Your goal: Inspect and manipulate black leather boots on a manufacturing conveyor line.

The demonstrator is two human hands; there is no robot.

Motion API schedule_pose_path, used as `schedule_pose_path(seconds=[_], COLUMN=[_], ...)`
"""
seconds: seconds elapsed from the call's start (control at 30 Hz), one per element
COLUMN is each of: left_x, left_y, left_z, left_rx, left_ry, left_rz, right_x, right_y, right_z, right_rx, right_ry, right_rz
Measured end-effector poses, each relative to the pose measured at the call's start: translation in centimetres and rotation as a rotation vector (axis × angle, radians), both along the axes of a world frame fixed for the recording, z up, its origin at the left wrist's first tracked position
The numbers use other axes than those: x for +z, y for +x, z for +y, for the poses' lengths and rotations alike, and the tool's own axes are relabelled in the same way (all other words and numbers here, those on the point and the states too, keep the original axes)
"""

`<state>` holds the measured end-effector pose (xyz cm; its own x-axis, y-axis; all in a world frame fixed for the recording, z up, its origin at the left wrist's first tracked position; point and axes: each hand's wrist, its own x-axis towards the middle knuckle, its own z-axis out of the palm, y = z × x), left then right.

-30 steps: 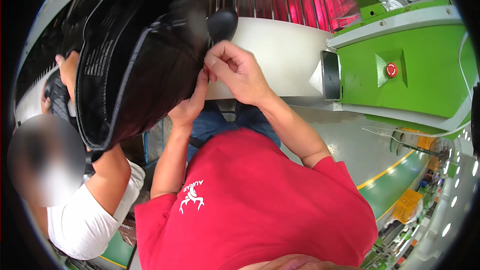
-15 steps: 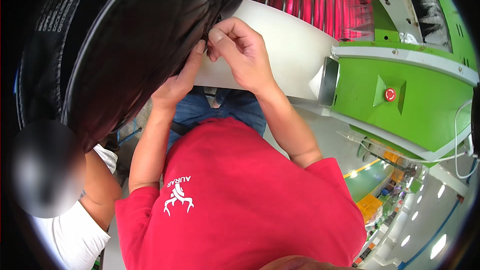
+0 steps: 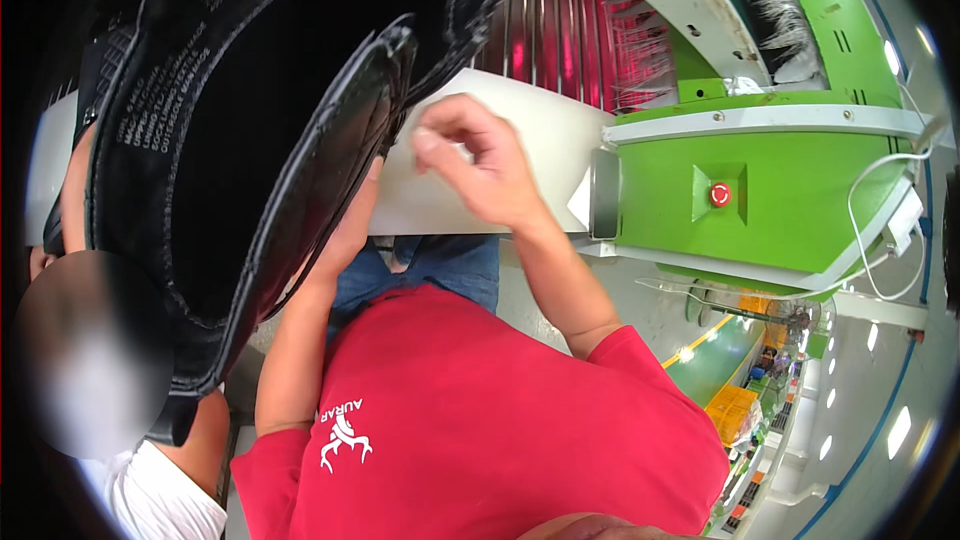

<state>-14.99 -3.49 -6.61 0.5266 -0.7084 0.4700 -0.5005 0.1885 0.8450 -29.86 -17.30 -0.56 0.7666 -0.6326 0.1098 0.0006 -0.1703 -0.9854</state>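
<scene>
A black leather shoe or boot [image 3: 330,140] fills the upper left, very close to view, its opening and stitched lining turned toward me. My left hand [image 3: 348,230] grips its lower edge from beneath; the leather hides most of the fingers. Just right of the leather edge, apart from it, my right hand [image 3: 485,160] hangs over a white surface [image 3: 530,140]. Its thumb and forefinger are pinched together, slightly blurred. Whatever may sit between those fingertips is too small to make out.
Metal rollers [image 3: 545,25] under red light lie beyond the white surface. On the right stands a green machine [image 3: 660,190] with a red stop button [image 3: 720,194] and a white cable [image 3: 855,200]. At lower left is another person in white clothing [image 3: 165,495].
The footwear has tilted, showing more of its opening and lining. My right hand has come away from its edge, while my left hand keeps its hold lower down.
</scene>
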Motion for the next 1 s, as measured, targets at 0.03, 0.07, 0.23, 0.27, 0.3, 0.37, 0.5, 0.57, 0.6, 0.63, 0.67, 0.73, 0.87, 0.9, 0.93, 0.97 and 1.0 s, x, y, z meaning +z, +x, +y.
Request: schedule_pose_path(seconds=[0.03, 0.07, 0.23, 0.27, 0.3, 0.37, 0.5, 0.57, 0.6, 0.63, 0.67, 0.73, 0.87, 0.9, 0.93, 0.97, 1.0], left_x=[-0.1, -0.3, -0.8, -0.7, -0.6, -0.4, -0.2, -0.4, -0.5, -0.6, -0.7, -0.7, -0.4, -0.4, -0.4, -0.4, -0.5], left_y=[0.0, 0.0, -0.2, -0.2, -0.2, -0.2, 0.9, 1.9, 2.5, 3.0, 3.3, 3.6, 3.3, 3.1, 2.9, 2.6, 2.5], left_z=[0.1, 0.1, 0.4, 0.4, 0.4, 0.1, -0.4, -0.5, -0.3, 0.0, 0.1, 0.4, 0.3, 0.0, 0.0, -0.1, -0.2], left_rx=[0.032, 0.032, -0.015, -0.012, -0.022, -0.012, 0.175, 0.243, 0.259, 0.281, 0.290, 0.246, 0.291, 0.307, 0.248, 0.190, 0.181], left_ry=[0.001, -0.012, -0.008, -0.014, -0.027, -0.023, -0.203, -0.328, -0.274, -0.237, -0.212, -0.181, -0.233, -0.272, -0.258, -0.287, -0.229], left_rz=[0.002, -0.045, 0.116, 0.077, 0.101, 0.131, 0.085, 0.286, 0.301, 0.321, 0.324, 0.424, 0.309, 0.320, 0.332, 0.332, 0.365], right_x=[0.9, 1.9, 10.5, 12.5, 14.3, 17.5, 20.5, 21.1, 21.3, 21.5, 21.9, 22.0, 22.0, 21.8, 21.4, 21.0, 20.6], right_y=[-1.1, -2.2, -8.0, -8.7, -9.3, -10.2, -11.9, -14.0, -15.2, -16.4, -17.8, -19.6, -23.6, -24.3, -24.9, -25.4, -25.7], right_z=[-0.9, -2.3, -11.1, -13.4, -16.0, -21.8, -35.6, -42.2, -45.1, -47.7, -49.9, -53.4, -55.7, -55.6, -55.5, -55.3, -55.1], right_rx=[-0.048, -0.082, -0.364, -0.428, -0.471, -0.567, -0.750, -0.837, -0.829, -0.857, -0.870, -0.885, -1.165, -1.279, -1.312, -1.292, -1.291], right_ry=[-0.142, -0.209, -0.471, -0.535, -0.592, -0.626, -0.519, -0.523, -0.540, -0.570, -0.643, -0.721, -0.816, -0.809, -0.700, -0.643, -0.628], right_rz=[0.029, -0.041, -0.233, -0.226, -0.213, -0.182, -0.125, 0.069, 0.195, 0.301, 0.521, 0.727, 1.379, 1.520, 1.445, 1.440, 1.434])
